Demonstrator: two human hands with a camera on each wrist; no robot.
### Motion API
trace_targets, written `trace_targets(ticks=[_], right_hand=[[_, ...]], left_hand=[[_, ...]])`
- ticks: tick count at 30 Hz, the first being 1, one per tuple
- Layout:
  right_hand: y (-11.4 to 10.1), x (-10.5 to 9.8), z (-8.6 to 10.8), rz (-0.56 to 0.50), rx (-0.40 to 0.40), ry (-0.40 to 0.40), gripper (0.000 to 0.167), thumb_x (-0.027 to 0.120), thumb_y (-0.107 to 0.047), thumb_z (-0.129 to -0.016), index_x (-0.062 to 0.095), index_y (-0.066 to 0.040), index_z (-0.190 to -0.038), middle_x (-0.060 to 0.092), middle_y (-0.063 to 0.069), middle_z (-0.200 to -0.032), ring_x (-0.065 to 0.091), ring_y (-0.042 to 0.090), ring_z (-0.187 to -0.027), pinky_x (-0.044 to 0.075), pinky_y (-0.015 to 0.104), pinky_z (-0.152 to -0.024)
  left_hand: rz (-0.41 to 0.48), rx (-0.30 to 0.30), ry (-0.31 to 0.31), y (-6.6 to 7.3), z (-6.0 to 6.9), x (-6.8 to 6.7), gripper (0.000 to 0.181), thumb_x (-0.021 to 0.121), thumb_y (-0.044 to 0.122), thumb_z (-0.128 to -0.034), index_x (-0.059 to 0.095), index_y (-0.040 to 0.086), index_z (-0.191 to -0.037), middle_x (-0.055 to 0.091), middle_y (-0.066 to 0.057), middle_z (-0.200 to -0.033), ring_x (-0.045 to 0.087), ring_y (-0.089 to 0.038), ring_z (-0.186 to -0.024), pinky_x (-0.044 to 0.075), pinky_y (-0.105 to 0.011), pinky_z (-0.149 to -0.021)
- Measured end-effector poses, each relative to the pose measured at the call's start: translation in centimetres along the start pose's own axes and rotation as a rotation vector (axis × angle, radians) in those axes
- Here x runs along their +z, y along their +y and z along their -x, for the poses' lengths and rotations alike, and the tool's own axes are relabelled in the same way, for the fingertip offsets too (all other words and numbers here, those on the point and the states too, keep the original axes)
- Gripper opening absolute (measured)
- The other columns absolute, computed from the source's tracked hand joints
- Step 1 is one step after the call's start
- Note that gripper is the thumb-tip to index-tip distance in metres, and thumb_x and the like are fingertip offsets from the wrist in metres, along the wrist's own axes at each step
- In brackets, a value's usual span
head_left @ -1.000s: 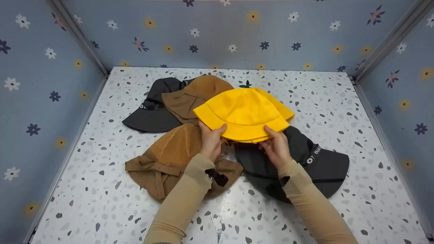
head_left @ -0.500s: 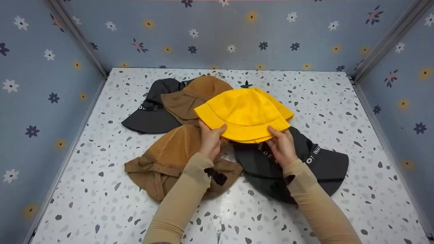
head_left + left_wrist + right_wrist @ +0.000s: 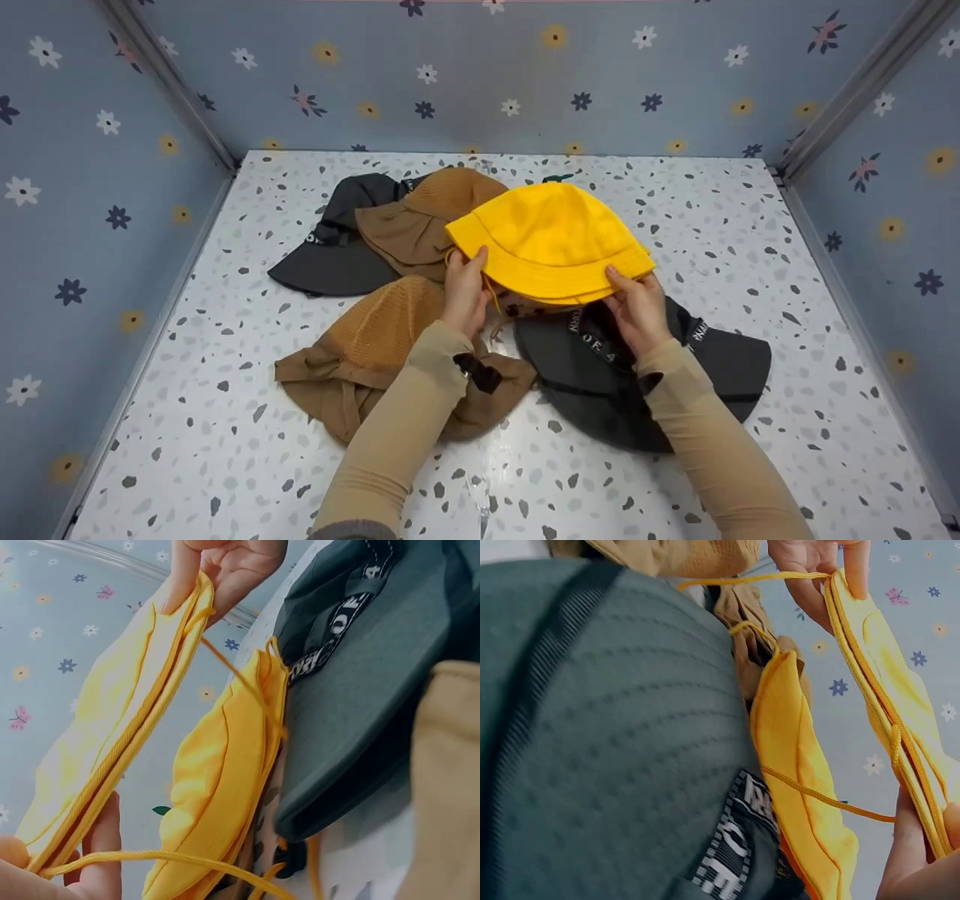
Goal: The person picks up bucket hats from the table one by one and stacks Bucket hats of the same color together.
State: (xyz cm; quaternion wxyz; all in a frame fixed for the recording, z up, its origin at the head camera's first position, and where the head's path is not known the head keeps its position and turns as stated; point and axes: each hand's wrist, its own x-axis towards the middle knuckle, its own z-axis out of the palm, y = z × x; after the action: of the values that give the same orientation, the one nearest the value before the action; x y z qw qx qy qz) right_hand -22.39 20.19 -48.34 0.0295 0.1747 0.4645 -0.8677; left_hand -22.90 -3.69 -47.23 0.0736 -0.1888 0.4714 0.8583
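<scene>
Both hands hold a yellow bucket hat by its brim, thumbs on top. The left hand pinches the left end and the right hand the right end. In the left wrist view the held hat is folded flat and raised, a cord trailing from it. Beneath it lies a second yellow hat, also seen in the right wrist view as a yellow shape; the held hat mostly hides it in the head view. A dark hat lies under the right forearm.
A brown hat lies partly under the left forearm. Behind it, another brown hat overlaps a dark hat. The speckled table has flowered walls on its back and sides.
The held yellow hat has risen and shifted slightly right with both hands, away from the other yellow hat. More of the dark hat's lettering shows.
</scene>
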Motion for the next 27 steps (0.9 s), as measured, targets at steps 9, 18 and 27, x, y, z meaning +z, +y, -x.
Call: trace_targets(ticks=[9,18,27], right_hand=[[-2.1,0.1,-1.5,0.019,-0.009,0.032,0.046,0.062,0.001,-0.095,0.043,-0.009,-0.135,0.069,0.004,-0.100,0.071,0.014,-0.084,0.059,0.027,-0.079],[-3.1,-0.6,-2.5,0.071,0.034,0.050,0.060,0.051,0.004,-0.098,0.030,-0.011,-0.151,0.059,0.005,-0.113,0.066,0.013,-0.090,0.056,0.027,-0.084],[-2.6,-1.2,-4.3,0.264,0.008,0.114,0.066,0.052,0.001,-0.099,0.022,-0.012,-0.156,0.048,0.005,-0.131,0.055,0.013,-0.097,0.048,0.023,-0.088]], left_hand=[[-0.081,0.002,0.017,1.6,-1.7,0.9,0.055,0.049,0.025,-0.1055,0.027,0.013,-0.154,0.031,-0.007,-0.158,0.032,-0.025,-0.146,0.030,-0.053,-0.118],[-0.204,0.029,0.073,1.2,-3.3,1.4,0.048,0.051,0.023,-0.1047,0.032,0.013,-0.147,0.045,-0.011,-0.145,0.052,-0.024,-0.125,0.048,-0.042,-0.101],[-0.327,0.029,0.045,0.3,-5.1,1.1,0.053,0.045,0.022,-0.1068,0.027,0.014,-0.156,0.048,-0.012,-0.141,0.056,-0.020,-0.111,0.050,-0.033,-0.088]])
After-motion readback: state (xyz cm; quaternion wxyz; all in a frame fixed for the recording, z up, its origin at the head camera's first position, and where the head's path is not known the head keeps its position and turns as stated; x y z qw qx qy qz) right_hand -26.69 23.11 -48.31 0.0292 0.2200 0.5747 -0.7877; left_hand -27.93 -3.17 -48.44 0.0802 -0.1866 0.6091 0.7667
